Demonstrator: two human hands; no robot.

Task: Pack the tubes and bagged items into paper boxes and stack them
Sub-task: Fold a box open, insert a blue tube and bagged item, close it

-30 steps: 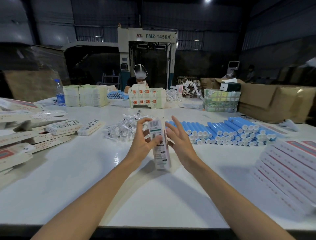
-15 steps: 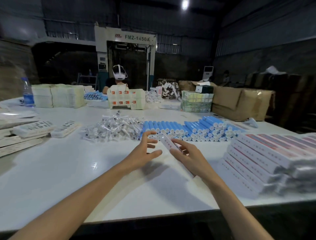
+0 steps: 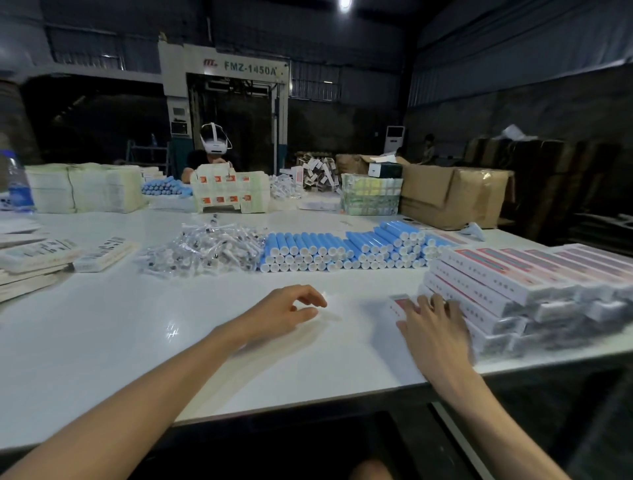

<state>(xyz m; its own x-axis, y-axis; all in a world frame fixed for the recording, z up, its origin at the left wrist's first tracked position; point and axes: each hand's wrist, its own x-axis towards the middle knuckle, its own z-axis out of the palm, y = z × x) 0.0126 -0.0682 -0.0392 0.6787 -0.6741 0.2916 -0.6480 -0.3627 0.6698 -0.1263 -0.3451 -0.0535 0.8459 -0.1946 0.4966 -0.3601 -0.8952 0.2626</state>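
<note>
Where the white table (image 3: 102, 342) reaches its far left, a water bottle (image 3: 19, 185) stands upright beside bundled pale-green packs (image 3: 85, 186). Near left: flat printed cartons (image 3: 34, 255) in loose, overlapping piles.

Centre, far side: a person in a white headset (image 3: 215, 144) sits behind a block of white-and-orange boxes (image 3: 228, 192). Behind them stands a tall machine (image 3: 222, 102) lettered FMZ-1450A. Walls dark, corrugated; one ceiling lamp (image 3: 344, 3) lit.

Mid-table: a heap of clear bagged items (image 3: 205, 251), its right edge touching a layered bank of blue tubes (image 3: 342, 250), white caps facing near.

Left hand (image 3: 284, 311) low over bare tabletop, fingers loosely curled, holding nothing.

Right hand (image 3: 435, 325) lies palm down, fingers straight, on a red-and-white paper box (image 3: 399, 305) flat on the table against the left side of the stack of packed boxes (image 3: 513, 291). That stack fills the near right corner, several layers deep.

Far right: brown cardboard cases (image 3: 448, 195), a white floor-standing unit (image 3: 394, 138) behind them.
</note>
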